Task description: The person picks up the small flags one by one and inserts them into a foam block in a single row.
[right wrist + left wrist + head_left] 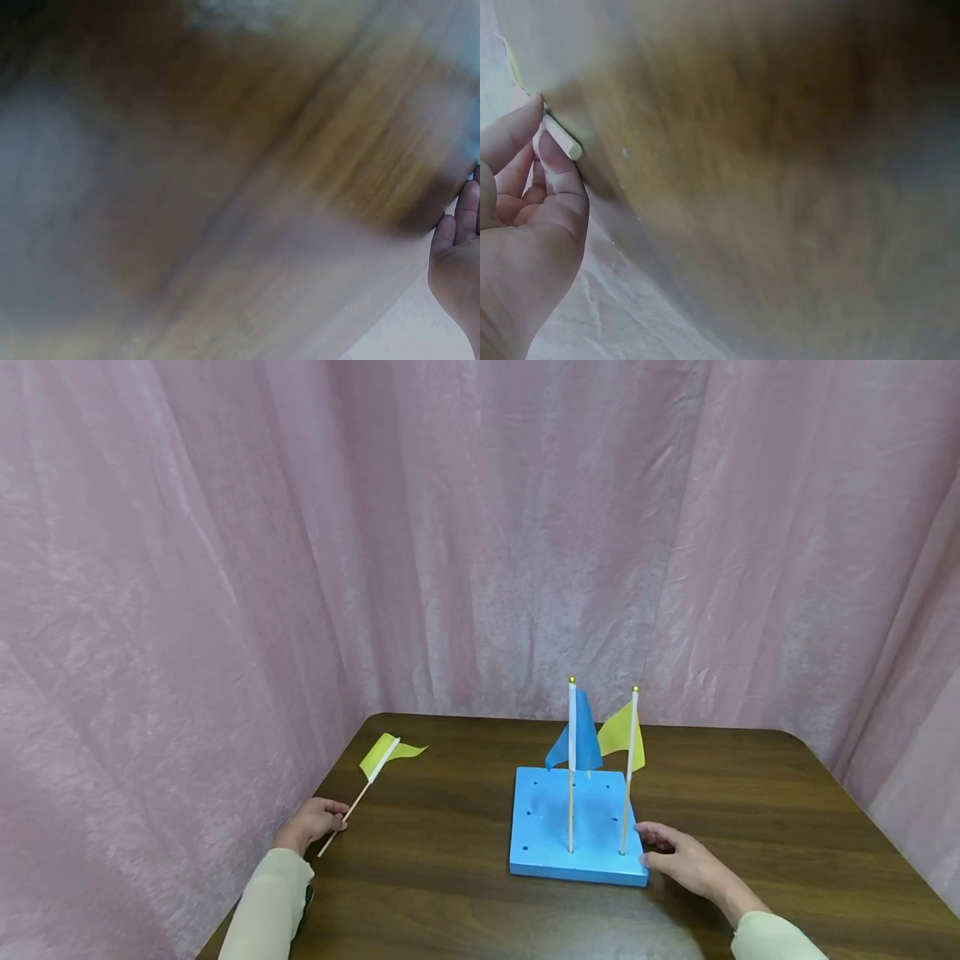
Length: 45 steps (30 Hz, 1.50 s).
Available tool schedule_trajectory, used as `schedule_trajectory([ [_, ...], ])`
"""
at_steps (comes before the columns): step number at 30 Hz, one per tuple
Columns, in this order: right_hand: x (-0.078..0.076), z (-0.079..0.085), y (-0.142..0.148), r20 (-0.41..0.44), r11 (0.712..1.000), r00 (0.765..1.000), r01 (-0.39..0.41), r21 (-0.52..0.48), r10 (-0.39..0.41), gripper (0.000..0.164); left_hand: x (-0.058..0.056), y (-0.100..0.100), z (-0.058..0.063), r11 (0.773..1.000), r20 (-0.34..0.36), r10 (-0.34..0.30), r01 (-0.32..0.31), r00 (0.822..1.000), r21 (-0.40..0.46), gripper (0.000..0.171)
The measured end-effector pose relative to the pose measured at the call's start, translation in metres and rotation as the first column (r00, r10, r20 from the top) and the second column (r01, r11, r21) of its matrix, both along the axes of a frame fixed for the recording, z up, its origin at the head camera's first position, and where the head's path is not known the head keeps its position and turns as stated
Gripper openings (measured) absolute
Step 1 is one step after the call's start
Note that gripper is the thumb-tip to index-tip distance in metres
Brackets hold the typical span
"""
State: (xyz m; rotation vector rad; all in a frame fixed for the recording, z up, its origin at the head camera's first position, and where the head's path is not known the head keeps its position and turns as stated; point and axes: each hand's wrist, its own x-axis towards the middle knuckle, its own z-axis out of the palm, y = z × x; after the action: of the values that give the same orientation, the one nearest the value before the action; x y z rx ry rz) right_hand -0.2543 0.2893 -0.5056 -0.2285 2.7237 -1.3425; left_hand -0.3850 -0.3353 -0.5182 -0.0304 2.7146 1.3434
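At the left of the table, my left hand (311,823) pinches the thin wooden stick of a yellow flag (379,758). Its cloth end points away from me and to the right. In the left wrist view, the stick's blunt end (573,152) sticks out past the thumb and fingertips of the left hand (544,195). A blue square board with holes (547,864) lies right of centre. A blue flag (587,731) and another yellow flag (619,731) stand upright in its front part. My right hand (690,862) touches the board's right edge with fingers extended.
The dark wooden table (427,877) has rounded far corners. Pink curtains (487,543) hang behind it and at both sides. Several holes in the board hold no stick.
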Motion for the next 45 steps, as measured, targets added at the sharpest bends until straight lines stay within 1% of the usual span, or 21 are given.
schedule_trajectory([
  [2,0.0,0.0,0.0,0.003,1.0,1.0,0.007,0.003,-0.007,0.054,0.0,0.002,0.002,1.0,-0.001,0.007,-0.007,1.0,-0.019,0.032],
  [5,0.0,0.0,-0.001,0.002,1.0,1.0,0.009,0.007,-0.009,0.054,0.0,0.004,0.006,0.997,-0.01,0.017,-0.018,1.0,-0.072,0.03],
  [10,-0.001,0.0,-0.001,0.011,1.0,1.0,0.022,0.011,-0.022,0.054,-0.001,0.006,0.011,0.991,-0.021,0.012,-0.015,1.0,-0.13,0.027],
  [13,-0.001,0.001,-0.001,0.0,1.0,1.0,0.007,0.008,-0.007,0.054,0.0,0.008,0.014,0.988,-0.035,-0.004,-0.002,0.999,-0.156,0.026],
  [18,-0.001,0.001,-0.002,-0.019,1.0,1.0,-0.013,0.005,0.013,0.055,-0.001,0.011,0.013,0.987,-0.062,-0.032,0.022,0.998,-0.156,0.025],
  [20,-0.001,0.0,-0.002,-0.014,1.0,1.0,-0.005,0.009,0.005,0.055,-0.002,0.011,0.012,0.987,-0.071,-0.041,0.029,0.997,-0.161,0.026],
  [24,-0.002,0.0,-0.002,-0.003,1.0,1.0,0.001,0.021,-0.001,0.055,-0.004,0.014,0.013,0.986,-0.078,-0.025,0.012,0.997,-0.166,0.026],
  [25,-0.002,0.0,-0.002,0.002,1.0,1.0,0.006,0.021,-0.006,0.055,-0.004,0.016,0.014,0.986,-0.084,-0.032,0.018,0.996,-0.168,0.026],
  [28,-0.002,0.0,-0.002,0.008,1.0,1.0,0.007,0.017,-0.007,0.055,-0.004,0.022,0.016,0.992,-0.072,-0.005,-0.004,0.997,-0.128,0.026],
  [32,-0.002,0.001,-0.002,0.004,1.0,1.0,0.005,0.014,-0.005,0.056,-0.006,0.029,0.018,0.999,-0.064,0.006,-0.009,0.998,-0.048,0.028],
  [35,-0.001,0.001,-0.003,0.003,1.0,1.0,0.006,0.016,-0.006,0.056,-0.008,0.033,0.021,1.0,-0.081,-0.022,0.023,0.997,0.009,0.029],
  [36,-0.001,0.001,-0.003,0.003,1.0,1.0,0.009,0.017,-0.009,0.056,-0.008,0.034,0.023,0.999,-0.099,-0.041,0.043,0.994,0.023,0.028],
  [39,-0.002,0.001,-0.003,0.007,1.0,1.0,0.016,0.023,-0.016,0.055,-0.01,0.04,0.027,0.994,-0.124,-0.06,0.071,0.99,0.079,0.028],
  [41,-0.002,0.0,-0.004,0.011,0.999,1.0,0.026,0.023,-0.026,0.055,-0.012,0.046,0.029,0.99,-0.135,-0.053,0.07,0.989,0.12,0.03],
  [43,-0.002,0.0,-0.003,0.011,0.999,1.0,0.023,0.024,-0.023,0.055,-0.015,0.053,0.03,0.986,-0.138,-0.024,0.047,0.99,0.161,0.032],
  [45,-0.002,0.0,-0.003,0.014,1.0,1.0,0.026,0.017,-0.026,0.055,-0.019,0.06,0.031,0.979,-0.15,-0.015,0.045,0.989,0.197,0.034],
])
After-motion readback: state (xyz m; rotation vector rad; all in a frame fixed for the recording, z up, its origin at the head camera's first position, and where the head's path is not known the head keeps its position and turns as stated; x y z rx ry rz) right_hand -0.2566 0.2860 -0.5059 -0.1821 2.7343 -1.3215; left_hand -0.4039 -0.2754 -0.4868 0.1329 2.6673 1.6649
